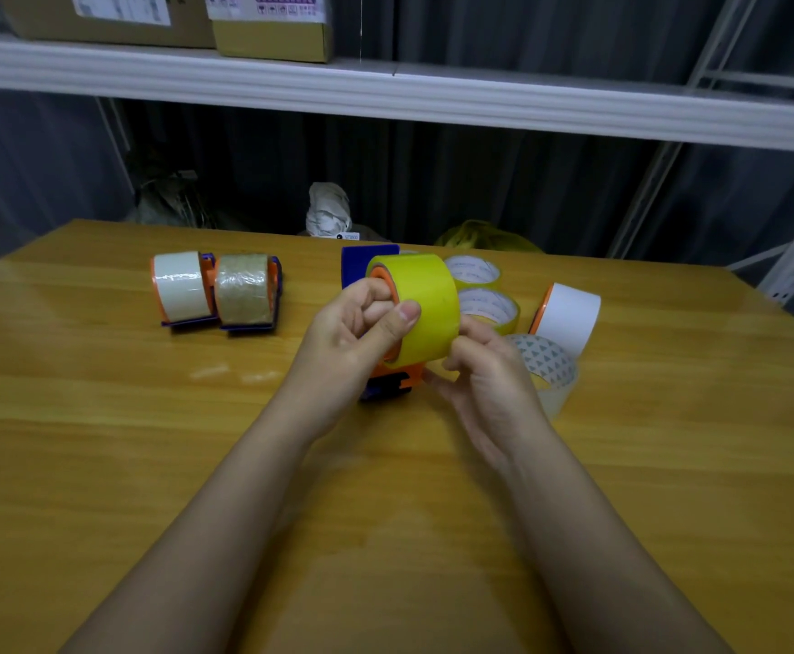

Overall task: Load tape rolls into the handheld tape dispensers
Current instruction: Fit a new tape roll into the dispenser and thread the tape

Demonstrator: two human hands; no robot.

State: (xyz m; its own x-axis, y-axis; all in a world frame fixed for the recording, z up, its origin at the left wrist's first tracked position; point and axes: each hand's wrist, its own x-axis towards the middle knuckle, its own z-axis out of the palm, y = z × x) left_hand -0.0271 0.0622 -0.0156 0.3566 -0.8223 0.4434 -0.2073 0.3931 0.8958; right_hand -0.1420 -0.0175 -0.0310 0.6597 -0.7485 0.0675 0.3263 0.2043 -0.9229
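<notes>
A yellow tape roll sits on the orange hub of a blue and orange handheld dispenser, held just above the wooden table. My left hand grips the dispenser at the hub, thumb lying across the roll's edge. My right hand pinches at the roll's lower right edge, where the tape end appears to be. Two loaded dispensers lie at the left, one with a white roll, one with a brownish roll.
Behind my hands are two loose yellowish rolls, a clear roll with a patterned core, a white roll on an orange hub and a blue dispenser part. A white shelf with cardboard boxes hangs above.
</notes>
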